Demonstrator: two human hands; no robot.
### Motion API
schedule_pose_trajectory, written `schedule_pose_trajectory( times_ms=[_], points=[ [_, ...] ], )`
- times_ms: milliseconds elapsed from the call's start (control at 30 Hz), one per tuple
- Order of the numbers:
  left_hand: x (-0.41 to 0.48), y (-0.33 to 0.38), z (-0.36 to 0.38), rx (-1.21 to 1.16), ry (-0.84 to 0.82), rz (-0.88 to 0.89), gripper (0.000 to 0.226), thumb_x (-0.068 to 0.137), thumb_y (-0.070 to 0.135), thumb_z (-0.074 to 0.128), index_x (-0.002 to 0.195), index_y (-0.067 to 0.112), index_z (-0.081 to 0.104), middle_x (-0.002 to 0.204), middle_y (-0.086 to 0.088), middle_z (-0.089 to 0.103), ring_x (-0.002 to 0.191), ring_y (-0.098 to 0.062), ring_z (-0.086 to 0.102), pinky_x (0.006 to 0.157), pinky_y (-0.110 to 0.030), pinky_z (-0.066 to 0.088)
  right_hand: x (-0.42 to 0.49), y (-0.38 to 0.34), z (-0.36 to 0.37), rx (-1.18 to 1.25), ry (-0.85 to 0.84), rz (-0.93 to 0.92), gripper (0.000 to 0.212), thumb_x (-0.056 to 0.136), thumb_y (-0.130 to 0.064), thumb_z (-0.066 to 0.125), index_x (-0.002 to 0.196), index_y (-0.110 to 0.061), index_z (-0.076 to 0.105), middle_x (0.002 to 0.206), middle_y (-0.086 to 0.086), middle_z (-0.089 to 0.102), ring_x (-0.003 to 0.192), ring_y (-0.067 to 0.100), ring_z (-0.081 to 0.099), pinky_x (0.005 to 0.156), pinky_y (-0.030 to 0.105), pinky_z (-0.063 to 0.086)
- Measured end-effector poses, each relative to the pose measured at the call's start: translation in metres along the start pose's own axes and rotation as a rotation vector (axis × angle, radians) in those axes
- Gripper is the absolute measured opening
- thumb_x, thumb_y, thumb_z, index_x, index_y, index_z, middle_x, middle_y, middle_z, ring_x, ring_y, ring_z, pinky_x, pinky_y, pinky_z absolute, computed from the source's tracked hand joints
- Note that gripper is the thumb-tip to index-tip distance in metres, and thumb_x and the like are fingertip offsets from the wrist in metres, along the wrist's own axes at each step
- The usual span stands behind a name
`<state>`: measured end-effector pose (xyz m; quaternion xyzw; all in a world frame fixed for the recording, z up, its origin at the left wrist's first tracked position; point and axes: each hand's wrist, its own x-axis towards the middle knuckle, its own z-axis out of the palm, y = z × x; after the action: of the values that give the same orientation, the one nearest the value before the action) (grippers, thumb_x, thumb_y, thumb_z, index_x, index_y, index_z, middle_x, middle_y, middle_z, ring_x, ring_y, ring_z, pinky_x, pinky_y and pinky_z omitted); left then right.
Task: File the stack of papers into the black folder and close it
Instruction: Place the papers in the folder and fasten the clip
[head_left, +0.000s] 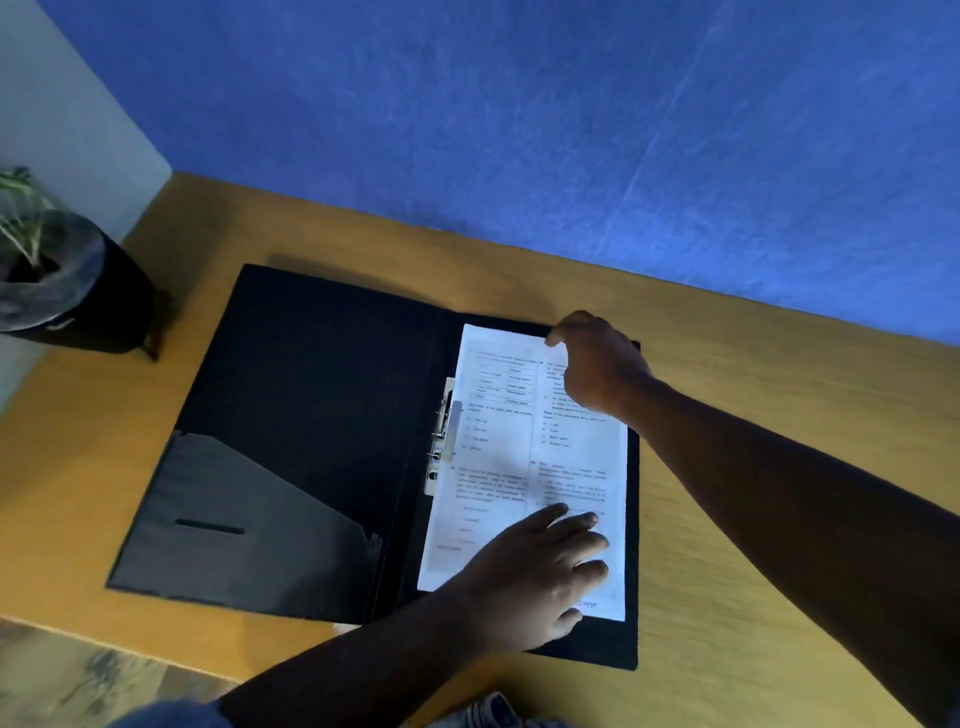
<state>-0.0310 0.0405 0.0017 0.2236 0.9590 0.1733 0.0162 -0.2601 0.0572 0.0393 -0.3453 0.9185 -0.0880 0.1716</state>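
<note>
The black folder (311, 415) lies open flat on the wooden table. Its left half carries a grey inner pocket (244, 525). On its right half lies the stack of printed white papers (498, 467), with a metal clip (441, 436) along the stack's left edge beside the spine. My left hand (540, 577) rests flat on the stack's near part, fingers spread. My right hand (597, 364) is at the stack's far right corner, fingers curled at the paper's edge.
A dark pot with a plant (57, 275) stands at the table's far left. A blue wall (571, 130) rises behind the table (779, 415). The table's near edge runs along the bottom left, with floor below it.
</note>
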Motion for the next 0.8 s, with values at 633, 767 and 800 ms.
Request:
schedule_pose_trajectory(
  times_ms=[633, 767, 800],
  points=[
    [-0.093, -0.046, -0.027, -0.061, 0.013, -0.359, 0.068, 0.072, 0.037, 0.069, 0.136, 0.021, 0.051, 0.153, -0.003, 0.041, 0.147, -0.023, 0.024, 0.119, -0.046, 0.022, 0.039, -0.067, 0.022, -0.138, -0.11, -0.107, 0.072, 0.08, 0.001, 0.056, 0.147, -0.016, 0.038, 0.147, 0.009, 0.042, 0.131, 0.032, 0.041, 0.107, 0.047, 0.041],
    [-0.09, -0.044, -0.026, -0.08, 0.061, -0.366, 0.074, 0.072, 0.054, 0.068, 0.136, 0.021, 0.051, 0.153, -0.001, 0.042, 0.146, -0.022, 0.027, 0.118, -0.041, 0.014, 0.024, -0.041, 0.012, 0.367, 0.065, 0.096, 0.061, 0.085, -0.005, 0.06, 0.142, -0.018, 0.046, 0.147, 0.003, 0.045, 0.116, 0.015, 0.052, 0.075, 0.016, 0.05],
    [-0.088, -0.043, -0.026, -0.099, 0.091, -0.392, 0.074, 0.072, 0.055, 0.068, 0.135, 0.022, 0.052, 0.152, 0.0, 0.044, 0.146, -0.021, 0.029, 0.117, -0.041, 0.016, 0.013, -0.032, 0.011, 0.465, 0.127, 0.167, 0.056, 0.085, -0.006, 0.061, 0.138, -0.019, 0.051, 0.142, 0.002, 0.051, 0.111, 0.011, 0.055, 0.064, 0.009, 0.046]
  ],
)
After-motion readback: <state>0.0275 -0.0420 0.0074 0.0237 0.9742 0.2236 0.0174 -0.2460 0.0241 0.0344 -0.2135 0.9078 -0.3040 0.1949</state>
